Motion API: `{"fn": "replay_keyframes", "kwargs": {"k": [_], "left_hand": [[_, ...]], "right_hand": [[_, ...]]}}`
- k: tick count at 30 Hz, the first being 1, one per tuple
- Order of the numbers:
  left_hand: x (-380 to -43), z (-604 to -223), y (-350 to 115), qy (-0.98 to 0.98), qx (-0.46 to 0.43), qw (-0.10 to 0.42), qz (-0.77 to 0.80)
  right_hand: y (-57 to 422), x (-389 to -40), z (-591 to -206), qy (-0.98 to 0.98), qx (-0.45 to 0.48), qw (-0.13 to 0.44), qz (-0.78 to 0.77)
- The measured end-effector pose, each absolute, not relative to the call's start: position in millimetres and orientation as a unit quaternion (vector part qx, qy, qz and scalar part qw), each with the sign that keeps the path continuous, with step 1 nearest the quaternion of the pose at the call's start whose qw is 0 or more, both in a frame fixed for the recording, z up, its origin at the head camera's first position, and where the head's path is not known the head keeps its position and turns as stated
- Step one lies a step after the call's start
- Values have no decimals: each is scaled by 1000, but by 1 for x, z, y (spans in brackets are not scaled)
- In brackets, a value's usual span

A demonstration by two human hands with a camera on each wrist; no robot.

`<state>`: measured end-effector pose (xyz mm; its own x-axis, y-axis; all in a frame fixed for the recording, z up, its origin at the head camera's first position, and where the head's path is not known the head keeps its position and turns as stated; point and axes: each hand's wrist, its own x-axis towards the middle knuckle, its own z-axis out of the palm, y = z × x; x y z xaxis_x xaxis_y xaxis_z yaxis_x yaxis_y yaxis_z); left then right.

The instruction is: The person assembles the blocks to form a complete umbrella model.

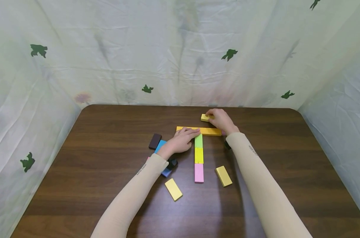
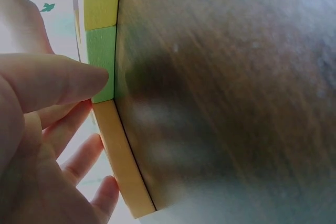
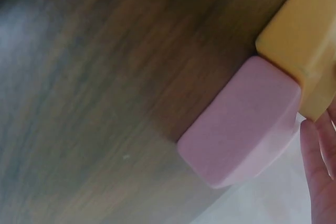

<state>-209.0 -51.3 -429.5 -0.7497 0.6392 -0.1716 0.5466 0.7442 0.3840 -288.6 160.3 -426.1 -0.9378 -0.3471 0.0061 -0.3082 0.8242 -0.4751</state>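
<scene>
Pinching a pale yellow rectangular wooden block (image 1: 204, 117) near the far edge of the brown wood-grain worktop (image 1: 120, 125): right hand (image 1: 222, 121), fingers curled onto its right end. Left hand (image 1: 182, 139) grips nothing; fingers extended against the long flat orange wooden bar (image 1: 212, 132), thumb at the green wooden block (image 2: 102, 51) butted to the bar's near side. Bright yellow wooden block (image 1: 199, 155), then pink wooden block (image 1: 199, 173), extend that stem toward the person. Second pink wooden block (image 3: 239, 121) touches the bar's right end.

Risks, my read: no visible fixing at the joints, so sideways left-hand pressure could skew green against orange. Low right-wrist pull-back could knock the second pink block. Dragging pale yellow nearer could bump the bar. End-only pinch could let it twist.
</scene>
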Motion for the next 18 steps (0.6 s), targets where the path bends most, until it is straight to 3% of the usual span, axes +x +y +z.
{"fn": "replay_keyframes", "kwargs": {"k": [18], "left_hand": [[-209,-430,-51,924,317,147,158]], "right_hand": [[161,-286,-423,959,-180,49,-214]]}}
